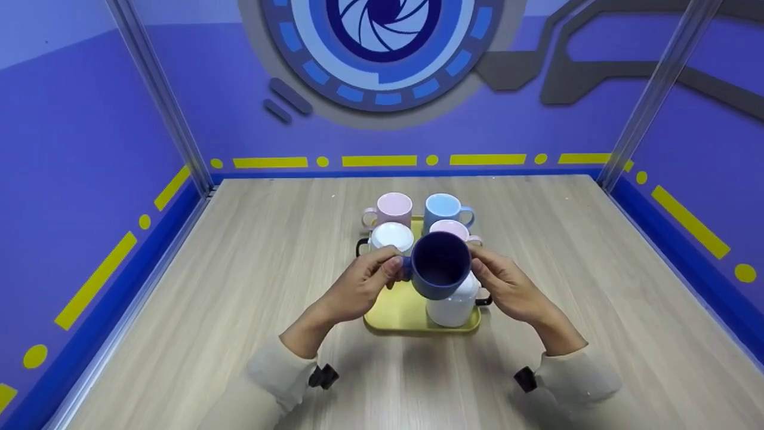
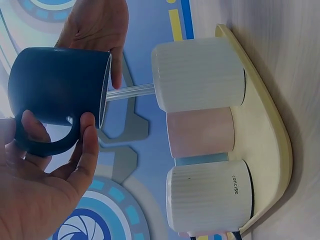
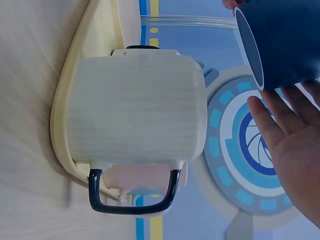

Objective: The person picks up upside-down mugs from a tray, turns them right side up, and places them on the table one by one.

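Note:
Above the tray, my left hand [image 1: 365, 280] pinches the handle of a dark blue mug [image 1: 439, 286]. My right hand [image 1: 510, 283] touches the mug's other side; in the right wrist view its fingers [image 3: 285, 112] lie extended along the wall. One dark round end faces the head camera. Beneath the mug stands a white ribbed mug [image 3: 135, 110] with a black handle, at the tray's front right. Another white mug [image 2: 210, 195], marked "concise" with the lettering inverted, stands at the left. Both rest on a yellow tray [image 1: 388, 322].
Farther back are a pink mug [image 1: 394, 206] at the left, a light blue mug [image 1: 443, 206] at the right and a second pink mug [image 1: 450, 228] in front of it. The wooden table [image 1: 268, 239] is enclosed by blue-purple panels [image 1: 227, 107] at the back and sides.

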`<state>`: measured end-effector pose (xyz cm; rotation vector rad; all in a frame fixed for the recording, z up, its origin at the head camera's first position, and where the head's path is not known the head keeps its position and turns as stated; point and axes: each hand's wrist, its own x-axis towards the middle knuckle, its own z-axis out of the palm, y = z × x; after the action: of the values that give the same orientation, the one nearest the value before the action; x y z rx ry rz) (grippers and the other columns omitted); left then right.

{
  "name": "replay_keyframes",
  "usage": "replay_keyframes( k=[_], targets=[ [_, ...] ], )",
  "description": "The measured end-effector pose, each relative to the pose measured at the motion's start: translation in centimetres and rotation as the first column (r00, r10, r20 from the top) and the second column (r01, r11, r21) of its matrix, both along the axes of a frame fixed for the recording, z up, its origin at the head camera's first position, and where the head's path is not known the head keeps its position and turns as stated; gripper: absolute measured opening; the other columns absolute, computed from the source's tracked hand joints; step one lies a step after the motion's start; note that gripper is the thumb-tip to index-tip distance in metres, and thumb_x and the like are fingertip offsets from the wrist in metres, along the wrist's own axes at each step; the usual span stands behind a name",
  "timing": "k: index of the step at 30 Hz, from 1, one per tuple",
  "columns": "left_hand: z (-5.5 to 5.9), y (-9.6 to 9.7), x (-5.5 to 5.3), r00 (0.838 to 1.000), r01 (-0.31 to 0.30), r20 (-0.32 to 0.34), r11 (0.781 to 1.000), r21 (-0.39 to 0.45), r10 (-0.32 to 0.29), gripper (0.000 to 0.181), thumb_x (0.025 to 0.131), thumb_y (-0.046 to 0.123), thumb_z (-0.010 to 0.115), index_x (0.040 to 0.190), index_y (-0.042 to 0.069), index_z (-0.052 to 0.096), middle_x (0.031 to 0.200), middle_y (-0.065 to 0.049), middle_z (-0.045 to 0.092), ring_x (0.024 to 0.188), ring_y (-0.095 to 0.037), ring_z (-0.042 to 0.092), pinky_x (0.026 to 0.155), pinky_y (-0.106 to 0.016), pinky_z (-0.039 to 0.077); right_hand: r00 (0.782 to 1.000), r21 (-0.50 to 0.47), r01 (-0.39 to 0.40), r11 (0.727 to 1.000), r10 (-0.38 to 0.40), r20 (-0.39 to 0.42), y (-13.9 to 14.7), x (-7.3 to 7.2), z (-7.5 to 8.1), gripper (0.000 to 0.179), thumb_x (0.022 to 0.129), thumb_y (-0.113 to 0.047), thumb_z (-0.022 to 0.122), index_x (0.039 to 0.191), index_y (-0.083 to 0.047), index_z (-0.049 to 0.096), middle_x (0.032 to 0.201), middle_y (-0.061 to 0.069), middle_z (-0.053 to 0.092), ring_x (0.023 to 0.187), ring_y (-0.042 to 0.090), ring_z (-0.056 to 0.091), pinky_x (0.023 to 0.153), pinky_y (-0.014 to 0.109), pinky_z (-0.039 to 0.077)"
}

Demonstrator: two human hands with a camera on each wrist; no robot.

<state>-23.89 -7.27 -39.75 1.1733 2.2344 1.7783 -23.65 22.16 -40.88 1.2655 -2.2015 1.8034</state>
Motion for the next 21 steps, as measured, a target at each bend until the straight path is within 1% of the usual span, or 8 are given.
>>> replay_keyframes(
  k=[3, 5, 7, 9, 12, 14, 18, 21],
  targets=[
    [0.0, 0.1, -0.1, 1.000, 0.000, 0.024, 1.000, 0.004, 0.000, 0.030, 0.113, 0.019, 0.040, 0.098, 0.000, 0.057, 0.090, -0.012, 0.056, 0.082, -0.013, 0.053, 0.074, -0.027, 0.047, 1.000, 0.010, -0.003, 1.000, 0.003, -0.001, -0.1, 0.1, 0.0, 0.041, 0.110, 0.003, 0.033, 0.150, 0.013, 0.042, 0.146, 0.030, 0.053, 0.137, 0.010, 0.054, 0.112, 0.021, 0.044],
    [0.0, 0.2, -0.2, 0.999, -0.002, 0.045, 1.000, 0.009, 0.001, 0.031, 0.113, 0.020, 0.040, 0.098, -0.001, 0.056, 0.090, -0.017, 0.056, 0.082, -0.013, 0.054, 0.074, -0.025, 0.047, 1.000, 0.021, -0.001, 1.000, 0.000, 0.008, -0.2, 0.2, 0.0, 0.043, 0.109, 0.004, 0.036, 0.152, 0.013, 0.039, 0.149, 0.034, 0.048, 0.140, 0.009, 0.052, 0.115, 0.021, 0.042],
    [0.1, 0.3, -0.1, 0.998, -0.001, 0.066, 1.000, 0.021, -0.001, 0.032, 0.113, 0.019, 0.039, 0.097, -0.004, 0.054, 0.089, -0.021, 0.055, 0.081, -0.017, 0.054, 0.074, -0.026, 0.046, 0.999, 0.043, 0.024, 0.999, -0.025, 0.023, -0.3, 0.4, 0.0, 0.047, 0.107, 0.004, 0.045, 0.153, 0.010, 0.039, 0.149, 0.034, 0.048, 0.139, 0.009, 0.053, 0.113, 0.020, 0.043],
    [0.2, 0.4, -0.1, 0.996, 0.001, 0.085, 0.999, 0.033, -0.004, 0.033, 0.113, 0.019, 0.039, 0.096, -0.005, 0.053, 0.088, -0.023, 0.054, 0.080, -0.020, 0.054, 0.074, -0.026, 0.047, 0.997, 0.074, 0.069, 0.995, -0.072, 0.033, -0.4, 0.7, 0.1, 0.055, 0.101, 0.003, 0.059, 0.154, 0.005, 0.041, 0.149, 0.029, 0.052, 0.137, 0.010, 0.055, 0.112, 0.021, 0.045],
    [0.3, 0.5, -0.1, 0.993, 0.007, 0.117, 0.999, 0.048, -0.013, 0.035, 0.113, 0.019, 0.039, 0.096, -0.007, 0.053, 0.087, -0.021, 0.053, 0.080, -0.023, 0.056, 0.074, -0.026, 0.049, 0.988, 0.119, 0.144, 0.982, -0.149, 0.032, -0.8, 1.0, 0.3, 0.070, 0.090, 0.000, 0.076, 0.153, -0.003, 0.046, 0.145, 0.018, 0.060, 0.133, 0.015, 0.060, 0.109, 0.025, 0.049],
    [0.3, 0.6, -0.1, 0.989, 0.006, 0.146, 0.999, 0.049, -0.013, 0.035, 0.114, 0.020, 0.038, 0.096, -0.008, 0.052, 0.087, -0.018, 0.053, 0.081, -0.021, 0.060, 0.075, -0.026, 0.053, 0.982, 0.140, 0.186, 0.973, -0.190, 0.017, -1.1, 1.2, 0.4, 0.076, 0.085, -0.003, 0.083, 0.153, -0.007, 0.048, 0.144, 0.012, 0.062, 0.131, 0.019, 0.062, 0.108, 0.029, 0.051],
    [0.5, 0.5, 0.0, 0.981, -0.004, 0.194, 0.999, 0.032, -0.003, 0.037, 0.114, 0.022, 0.037, 0.100, -0.009, 0.052, 0.086, -0.010, 0.052, 0.082, -0.015, 0.065, 0.078, -0.032, 0.059, 0.970, 0.154, 0.241, 0.958, -0.243, -0.008, -1.6, 1.3, 0.3, 0.076, 0.083, -0.008, 0.087, 0.150, -0.010, 0.051, 0.139, 0.008, 0.065, 0.124, 0.021, 0.066, 0.103, 0.032, 0.055],
    [0.6, 0.5, 0.0, 0.978, -0.013, 0.210, 1.000, 0.018, 0.009, 0.038, 0.114, 0.023, 0.037, 0.103, -0.010, 0.052, 0.087, -0.006, 0.052, 0.080, -0.016, 0.063, 0.080, -0.040, 0.060, 0.966, 0.153, 0.258, 0.954, -0.259, -0.011, -1.8, 1.3, 0.2, 0.073, 0.084, -0.009, 0.086, 0.148, -0.010, 0.053, 0.137, 0.008, 0.067, 0.120, 0.019, 0.067, 0.100, 0.030, 0.056]
  ],
)
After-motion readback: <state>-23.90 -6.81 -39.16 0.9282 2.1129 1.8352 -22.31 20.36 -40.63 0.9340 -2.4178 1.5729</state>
